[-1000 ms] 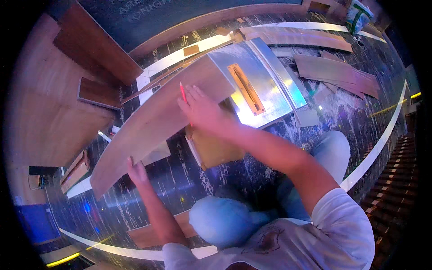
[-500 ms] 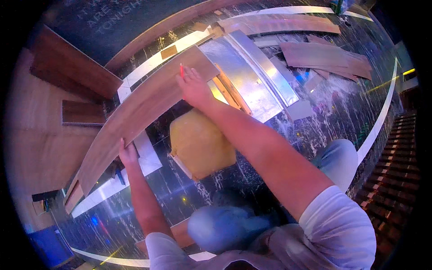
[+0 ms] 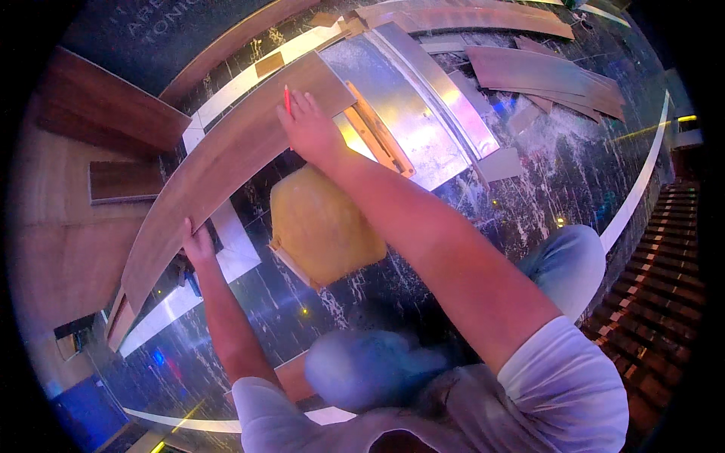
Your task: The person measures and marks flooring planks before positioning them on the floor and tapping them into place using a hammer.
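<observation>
My left hand (image 3: 198, 240) grips the lower edge of a long brown plank (image 3: 226, 143) toward its left end. My right hand (image 3: 308, 128) rests on the plank toward its upper end, holding a red pencil (image 3: 288, 100) against it. Just right of that end, an orange slotted tool (image 3: 385, 147) lies on a shiny metal sheet (image 3: 430, 143). Below the plank, between my forearms, is a yellowish slab (image 3: 325, 226) with a pale strip along its left side. My bent knees show near the bottom.
Dark wooden boards (image 3: 113, 98) and light plywood (image 3: 68, 257) stand at the left. Loose planks (image 3: 521, 75) lie scattered at the upper right on the dark marbled floor (image 3: 551, 189). A white strip curves along the right, beside a slatted brown surface (image 3: 642, 272). A dark wall runs across the upper left.
The view has shifted, and the plank with both hands on it now appears further up and left. More of the yellowish slab shows. Both hands keep their hold.
</observation>
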The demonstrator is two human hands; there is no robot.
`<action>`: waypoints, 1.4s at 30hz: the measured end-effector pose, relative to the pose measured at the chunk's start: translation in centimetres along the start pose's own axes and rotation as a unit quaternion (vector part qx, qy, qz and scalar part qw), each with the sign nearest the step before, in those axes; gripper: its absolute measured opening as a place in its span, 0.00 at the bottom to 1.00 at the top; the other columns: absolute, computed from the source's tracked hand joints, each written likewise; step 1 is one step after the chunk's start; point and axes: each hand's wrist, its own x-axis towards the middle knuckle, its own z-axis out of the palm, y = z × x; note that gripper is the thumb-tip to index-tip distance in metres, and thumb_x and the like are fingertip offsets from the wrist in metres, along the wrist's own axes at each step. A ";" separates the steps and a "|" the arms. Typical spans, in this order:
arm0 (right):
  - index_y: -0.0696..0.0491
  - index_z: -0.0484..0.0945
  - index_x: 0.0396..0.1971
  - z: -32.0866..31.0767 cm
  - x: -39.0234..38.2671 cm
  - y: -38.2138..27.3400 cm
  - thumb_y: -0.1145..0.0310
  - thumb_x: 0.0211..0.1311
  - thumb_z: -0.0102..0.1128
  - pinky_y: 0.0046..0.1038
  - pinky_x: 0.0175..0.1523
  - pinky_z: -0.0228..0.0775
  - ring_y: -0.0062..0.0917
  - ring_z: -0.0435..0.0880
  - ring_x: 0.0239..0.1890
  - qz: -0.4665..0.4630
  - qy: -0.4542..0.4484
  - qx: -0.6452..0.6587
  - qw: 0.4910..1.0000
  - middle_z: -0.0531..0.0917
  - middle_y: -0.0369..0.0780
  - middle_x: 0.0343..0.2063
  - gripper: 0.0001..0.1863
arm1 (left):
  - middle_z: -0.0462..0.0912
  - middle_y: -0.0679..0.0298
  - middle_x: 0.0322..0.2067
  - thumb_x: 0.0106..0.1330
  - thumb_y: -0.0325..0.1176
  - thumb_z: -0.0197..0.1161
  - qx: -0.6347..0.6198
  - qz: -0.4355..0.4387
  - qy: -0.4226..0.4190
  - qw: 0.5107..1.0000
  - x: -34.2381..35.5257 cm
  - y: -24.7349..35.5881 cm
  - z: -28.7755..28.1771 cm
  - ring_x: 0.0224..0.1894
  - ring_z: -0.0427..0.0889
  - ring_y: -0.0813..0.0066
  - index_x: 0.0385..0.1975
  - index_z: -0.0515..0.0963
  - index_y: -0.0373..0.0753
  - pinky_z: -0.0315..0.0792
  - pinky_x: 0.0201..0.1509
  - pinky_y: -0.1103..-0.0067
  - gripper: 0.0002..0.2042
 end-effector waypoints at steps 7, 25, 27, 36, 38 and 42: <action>0.59 0.68 0.64 0.0 -0.8 1.3 0.68 0.70 0.43 0.42 0.79 0.44 0.44 0.59 0.74 0.009 -0.027 0.013 1.000 0.62 0.57 0.70 0.25 | 0.75 0.51 0.61 0.67 0.17 0.62 -0.005 -0.009 0.043 0.999 -2.2 -2.3 3.6 0.63 0.74 0.61 0.61 0.69 0.30 0.67 0.72 0.65 0.22; 0.59 0.69 0.63 0.0 -2.2 1.6 0.67 0.69 0.45 0.45 0.78 0.44 0.46 0.60 0.74 0.010 -0.039 0.011 0.999 0.67 0.57 0.67 0.25 | 0.73 0.51 0.62 0.67 0.17 0.62 0.020 0.011 0.009 1.000 -3.1 -3.7 2.9 0.63 0.74 0.62 0.62 0.67 0.30 0.67 0.72 0.64 0.23; 0.59 0.69 0.64 -0.4 -1.4 0.0 0.68 0.69 0.44 0.45 0.78 0.44 0.46 0.60 0.74 0.005 -0.030 0.012 0.999 0.67 0.57 0.67 0.25 | 0.72 0.51 0.62 0.66 0.18 0.63 0.013 0.018 0.013 1.000 -1.1 0.5 0.0 0.64 0.72 0.61 0.63 0.65 0.29 0.66 0.73 0.63 0.25; 0.59 0.69 0.63 -1.0 -3.2 0.6 0.68 0.68 0.46 0.45 0.78 0.44 0.47 0.61 0.73 0.005 -0.003 0.002 1.000 0.68 0.58 0.66 0.25 | 0.70 0.50 0.64 0.67 0.18 0.61 0.018 -0.006 0.033 0.999 -2.7 -1.8 -0.6 0.66 0.70 0.59 0.65 0.63 0.29 0.63 0.74 0.61 0.26; 0.59 0.69 0.63 -0.9 -3.1 0.2 0.68 0.68 0.47 0.45 0.78 0.44 0.47 0.61 0.73 0.004 -0.005 0.019 1.000 0.68 0.58 0.66 0.25 | 0.70 0.50 0.64 0.67 0.19 0.61 0.019 0.002 0.031 0.999 -2.6 -1.3 -1.1 0.67 0.70 0.59 0.65 0.63 0.29 0.62 0.75 0.61 0.26; 0.60 0.69 0.63 -1.3 -3.6 0.2 0.68 0.68 0.47 0.45 0.79 0.43 0.47 0.60 0.74 0.010 -0.022 0.007 1.000 0.67 0.58 0.66 0.25 | 0.71 0.49 0.63 0.67 0.19 0.62 -0.009 -0.044 0.016 0.999 -3.6 -0.8 -1.2 0.67 0.70 0.60 0.64 0.64 0.28 0.62 0.75 0.62 0.25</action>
